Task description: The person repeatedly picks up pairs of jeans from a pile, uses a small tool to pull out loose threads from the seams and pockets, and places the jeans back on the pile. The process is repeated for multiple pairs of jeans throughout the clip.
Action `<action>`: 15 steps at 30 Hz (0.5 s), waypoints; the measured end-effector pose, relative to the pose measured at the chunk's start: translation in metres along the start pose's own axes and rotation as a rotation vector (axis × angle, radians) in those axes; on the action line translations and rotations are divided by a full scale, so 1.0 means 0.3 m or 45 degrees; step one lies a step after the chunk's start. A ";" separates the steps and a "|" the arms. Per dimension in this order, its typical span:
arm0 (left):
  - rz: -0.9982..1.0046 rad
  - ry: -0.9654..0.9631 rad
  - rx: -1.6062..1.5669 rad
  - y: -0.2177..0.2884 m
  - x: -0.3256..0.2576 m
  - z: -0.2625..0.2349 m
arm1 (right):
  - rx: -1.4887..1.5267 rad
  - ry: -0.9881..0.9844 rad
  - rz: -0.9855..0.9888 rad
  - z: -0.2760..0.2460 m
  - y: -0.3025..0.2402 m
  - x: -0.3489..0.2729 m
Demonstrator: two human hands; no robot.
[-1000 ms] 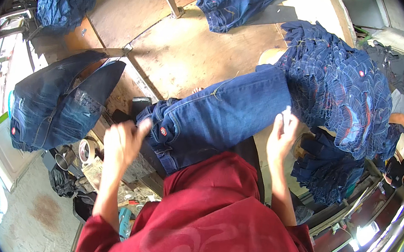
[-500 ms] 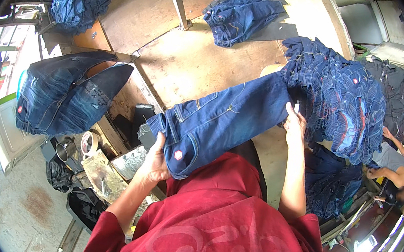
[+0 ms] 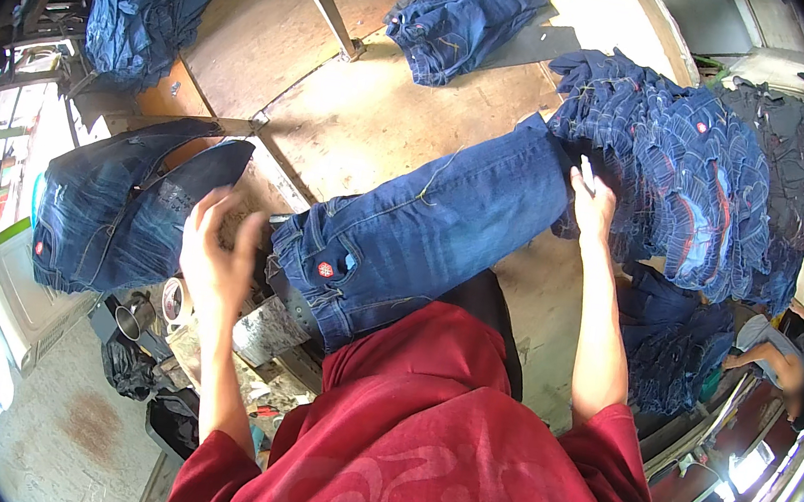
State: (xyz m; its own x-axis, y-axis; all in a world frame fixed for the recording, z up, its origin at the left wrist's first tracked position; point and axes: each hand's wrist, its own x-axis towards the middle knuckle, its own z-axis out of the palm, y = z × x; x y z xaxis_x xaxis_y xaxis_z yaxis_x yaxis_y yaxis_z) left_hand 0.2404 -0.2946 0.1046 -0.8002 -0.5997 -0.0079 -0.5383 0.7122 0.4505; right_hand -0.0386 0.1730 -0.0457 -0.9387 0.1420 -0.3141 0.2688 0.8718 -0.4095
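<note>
A pair of dark blue jeans [image 3: 436, 220] lies in front of me, folded lengthwise. Its waist end is at the left, with a small round red badge [image 3: 324, 270] near a pocket, and loose threads trail over the leg. My left hand [image 3: 219, 254] is raised just left of the waistband, off the cloth, fingers apart and slightly blurred. At the leg end, my right hand [image 3: 592, 206] is closed round a small slim pale tool [image 3: 587, 171], whose exact kind I cannot make out. That hand is beside the denim; whether it also grips the cloth is hidden.
A big heap of jeans [image 3: 677, 174] stands at the right, with dark garments [image 3: 795, 159] behind it. More jeans hang at the left [image 3: 116, 206]. Another folded pile [image 3: 465, 23] lies on the far tabletop [image 3: 378, 118]. A tape roll [image 3: 177, 302] sits lower left. Another person [image 3: 775, 357] is at the far right.
My left hand has let go of the waist end and moved up and left. The jeans now lie with a different side of the waist showing. My right hand still holds the pale tool.
</note>
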 end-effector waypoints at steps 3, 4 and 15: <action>0.269 -0.077 -0.059 0.187 -0.029 0.207 | 0.167 0.294 -0.212 -0.014 -0.097 -0.114; 0.364 -0.201 0.020 0.205 -0.004 0.275 | 0.177 0.258 -0.224 -0.026 -0.145 -0.175; 0.357 -0.842 -0.560 0.087 0.156 0.489 | 0.081 0.080 -1.247 0.215 -0.477 -0.732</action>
State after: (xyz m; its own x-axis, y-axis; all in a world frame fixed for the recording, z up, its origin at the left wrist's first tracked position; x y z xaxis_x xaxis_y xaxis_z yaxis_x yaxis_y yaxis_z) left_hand 0.1503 -0.2505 -0.0150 -0.9528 0.0128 -0.3034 -0.2540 0.5138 0.8194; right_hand 0.1430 -0.0131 0.0265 -0.7618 -0.6040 0.2343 -0.6252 0.5905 -0.5103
